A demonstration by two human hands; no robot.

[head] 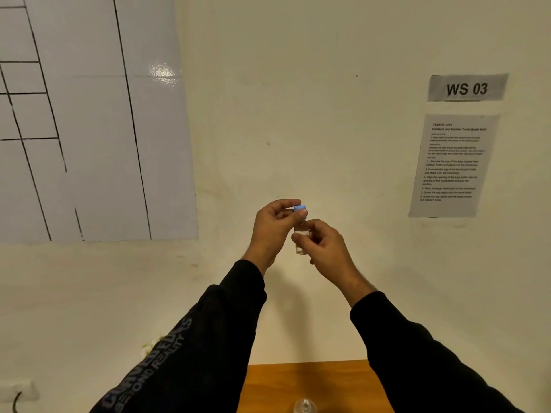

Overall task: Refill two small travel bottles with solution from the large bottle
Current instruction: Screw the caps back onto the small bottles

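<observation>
I hold a small clear travel bottle (pixel 300 248) upright in the air in front of the wall. My right hand (pixel 328 248) grips its body, with some clear liquid showing at the bottom. My left hand (pixel 272 229) pinches the blue cap (pixel 299 208) at the bottle's top between thumb and fingers. Whether the cap is seated on the neck or lifted off it I cannot tell. At the bottom edge of the view the top of another clear bottle (pixel 304 406) stands open on the wooden table (pixel 298 380). The large bottle is out of view.
A cream wall fills most of the view. A "WS 03" label (pixel 467 88) and a printed task sheet (pixel 451 165) hang at the right. A white board with black lines (pixel 89 114) is at the left. A wall socket with a cable (pixel 18 391) sits at lower left.
</observation>
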